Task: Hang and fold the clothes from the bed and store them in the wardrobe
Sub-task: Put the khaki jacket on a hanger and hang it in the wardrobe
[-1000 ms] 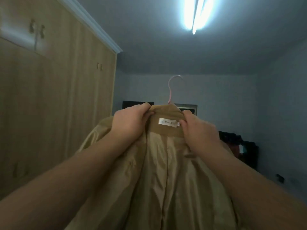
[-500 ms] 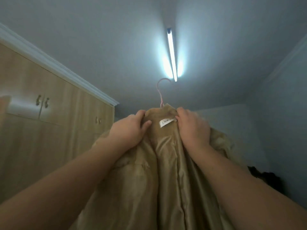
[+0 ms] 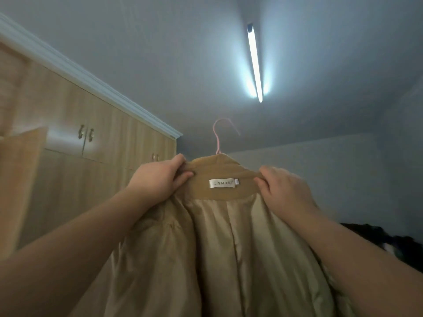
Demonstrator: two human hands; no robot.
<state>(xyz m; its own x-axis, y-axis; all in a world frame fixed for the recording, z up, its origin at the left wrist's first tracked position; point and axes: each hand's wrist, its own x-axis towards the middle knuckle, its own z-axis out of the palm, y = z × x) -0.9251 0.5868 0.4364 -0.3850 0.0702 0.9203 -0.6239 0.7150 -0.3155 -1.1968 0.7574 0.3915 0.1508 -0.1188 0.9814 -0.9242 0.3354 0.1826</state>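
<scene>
Two bare forearms reach up from the lower corners, one on each side. Between them hangs one tan coat (image 3: 217, 259), its shiny lining facing the camera and falling straight down below the grip.

The left hand (image 3: 158, 179) pinches the left end of the collar (image 3: 219, 168), fingers curled over the top edge and thumb pressed against the inner face. The right hand (image 3: 283, 191) grips the right end in the same way, its fingers bent round the fabric. Midway between the two hands sits one white label (image 3: 222, 183) (the print is too blurred to read with any trust), with a smaller tab at its right edge.

Just above the grip, one pink hook (image 3: 218, 136) rises from the middle of the collar; the rest of the hanger is hidden inside the coat.

Left of the grip stands one wooden wardrobe (image 3: 103, 138) with a white cornice. One door (image 3: 18, 179) stands open at the far left. On the upper doors are two pairs of small handles, the nearer pair (image 3: 85, 133) clear and the farther pair (image 3: 155, 157) faint.

High above the grip, one tube lamp (image 3: 255, 62) glows on the ceiling. Below and to the right of the right hand lies one dark heap of clothes (image 3: 389, 239) against the far wall.
</scene>
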